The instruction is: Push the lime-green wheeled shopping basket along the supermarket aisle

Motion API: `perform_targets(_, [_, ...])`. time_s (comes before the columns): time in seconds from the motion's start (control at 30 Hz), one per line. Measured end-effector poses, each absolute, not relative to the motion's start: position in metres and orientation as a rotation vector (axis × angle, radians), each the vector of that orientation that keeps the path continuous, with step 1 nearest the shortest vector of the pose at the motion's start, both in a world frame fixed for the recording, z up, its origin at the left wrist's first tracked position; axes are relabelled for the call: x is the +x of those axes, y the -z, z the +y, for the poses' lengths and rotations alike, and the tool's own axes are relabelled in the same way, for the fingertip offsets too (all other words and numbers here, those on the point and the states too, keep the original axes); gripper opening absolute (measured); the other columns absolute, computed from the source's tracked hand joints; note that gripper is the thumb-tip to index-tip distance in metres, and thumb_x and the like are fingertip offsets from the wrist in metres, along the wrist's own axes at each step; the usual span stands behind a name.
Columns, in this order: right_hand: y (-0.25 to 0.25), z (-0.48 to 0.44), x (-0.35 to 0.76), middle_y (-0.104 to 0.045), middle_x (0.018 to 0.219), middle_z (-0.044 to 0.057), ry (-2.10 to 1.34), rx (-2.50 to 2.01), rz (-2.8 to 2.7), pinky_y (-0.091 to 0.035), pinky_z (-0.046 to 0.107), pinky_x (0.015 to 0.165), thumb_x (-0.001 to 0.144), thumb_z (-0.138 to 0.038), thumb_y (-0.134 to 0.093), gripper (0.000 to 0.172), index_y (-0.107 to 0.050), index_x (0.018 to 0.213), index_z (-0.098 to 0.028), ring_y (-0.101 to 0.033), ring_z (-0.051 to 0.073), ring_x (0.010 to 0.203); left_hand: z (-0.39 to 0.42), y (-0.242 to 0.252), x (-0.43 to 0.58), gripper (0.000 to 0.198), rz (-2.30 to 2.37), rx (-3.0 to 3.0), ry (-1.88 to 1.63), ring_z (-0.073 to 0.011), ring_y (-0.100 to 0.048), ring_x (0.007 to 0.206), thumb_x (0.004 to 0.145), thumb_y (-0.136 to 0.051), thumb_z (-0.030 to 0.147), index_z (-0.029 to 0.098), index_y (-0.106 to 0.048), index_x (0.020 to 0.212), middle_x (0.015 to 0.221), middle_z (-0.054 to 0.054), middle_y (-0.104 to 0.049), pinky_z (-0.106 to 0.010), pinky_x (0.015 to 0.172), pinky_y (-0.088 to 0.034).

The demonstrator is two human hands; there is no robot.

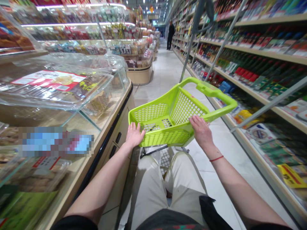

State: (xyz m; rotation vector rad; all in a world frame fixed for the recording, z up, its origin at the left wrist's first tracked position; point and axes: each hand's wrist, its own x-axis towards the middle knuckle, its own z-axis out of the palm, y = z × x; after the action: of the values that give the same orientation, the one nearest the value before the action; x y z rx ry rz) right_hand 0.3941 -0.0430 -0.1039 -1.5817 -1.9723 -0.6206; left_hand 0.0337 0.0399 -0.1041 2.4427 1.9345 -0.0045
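Resting on the near rim of a lime-green plastic shopping basket [165,137], left hand [134,135] with fingers spread open, right hand [201,132] with fingers laid flat, neither clasping; long axis runs forward-right, raised handle [216,92] nearer right hand.

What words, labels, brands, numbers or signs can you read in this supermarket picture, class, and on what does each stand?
No text can be quoted with confidence.
Red-and-white label on the clear plastic tray: printed characters, too blurred to read.
Yellow shelf sign: too blurred to read.
Shelf tags on the far display: too small to read.
Pixelated patch: obscured, unreadable.
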Motion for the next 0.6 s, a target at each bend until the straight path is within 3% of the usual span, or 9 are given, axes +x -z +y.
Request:
perform_targets(0.37, [0.138, -0.037, 0.321, -0.052, 0.146, 0.011, 0.439, -1.408, -2.057, -0.035, 0.047, 0.119, 0.081, 0.007, -0.035, 0.071, -0.046, 0.147, -0.017, -0.036, 0.021, 0.144, 0.041, 0.106, 0.032, 0.068, 1.930, 2.457, -0.014, -0.0339, -0.020, 0.150, 0.098, -0.029, 0.046, 0.004, -0.034, 0.151, 0.157, -0.023, -0.032, -0.045, 0.123, -0.018])
perform_targets(0.6, [0.122, -0.038, 0.353, -0.056, 0.144, 0.011, 0.434, -1.383, -2.149, -0.033, 0.049, 0.118, 0.083, 0.005, -0.038, 0.065, -0.051, 0.143, -0.017, -0.044, 0.021, 0.140, 0.042, 0.108, 0.031, 0.068, 1.927, 2.477, -0.022, -0.0336, -0.022, 0.150, 0.098, -0.027, 0.047, 0.005, -0.035, 0.150, 0.157, -0.022, -0.033, -0.046, 0.122, -0.020])
